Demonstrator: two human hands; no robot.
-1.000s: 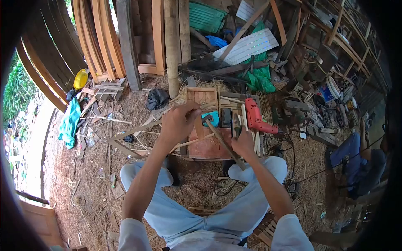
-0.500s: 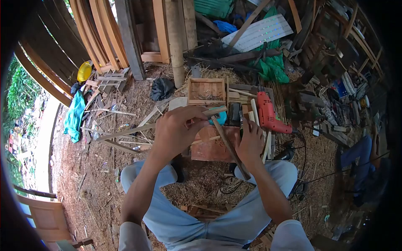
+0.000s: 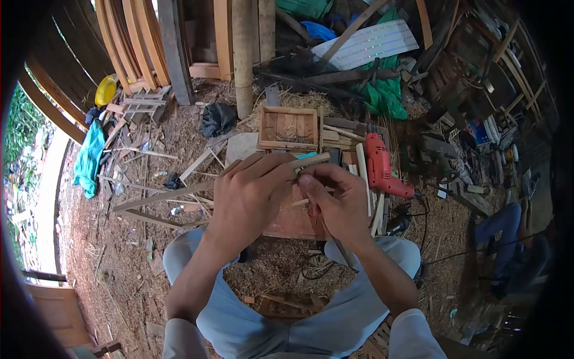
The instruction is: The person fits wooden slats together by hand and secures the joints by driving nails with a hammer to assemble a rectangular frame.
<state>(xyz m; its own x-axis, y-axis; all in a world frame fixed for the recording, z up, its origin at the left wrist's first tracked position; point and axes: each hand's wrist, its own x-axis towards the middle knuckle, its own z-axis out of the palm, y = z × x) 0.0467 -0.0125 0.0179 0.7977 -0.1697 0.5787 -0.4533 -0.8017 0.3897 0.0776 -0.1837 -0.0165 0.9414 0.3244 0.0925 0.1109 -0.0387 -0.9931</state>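
My left hand (image 3: 248,191) is closed around a long wooden strip (image 3: 161,196), close to its right end. Other thin strips meet this one at angles, at its far left end and near my fingers; one slants down past my right wrist (image 3: 344,254). My right hand (image 3: 339,203) has thumb and forefinger pinched together at the corner by my left fingertips. Whatever is between them is too small or hidden to make out. Beneath both hands is a reddish board (image 3: 293,224), partly covered by them. A teal object (image 3: 306,155) shows just behind the strip.
A shallow wooden box (image 3: 289,145) holding small dark pieces, perhaps nails, stands beyond my hands. To the right lies a red power drill (image 3: 382,164) with its cord, beside loose wood strips (image 3: 362,170). A black plastic bag (image 3: 217,119) and scraps litter the shavings-covered ground.
My right hand has moved left and up from beside the drill to the strips' corner, where its fingers now pinch. The view has shifted slightly; my left hand keeps hold of the strip.
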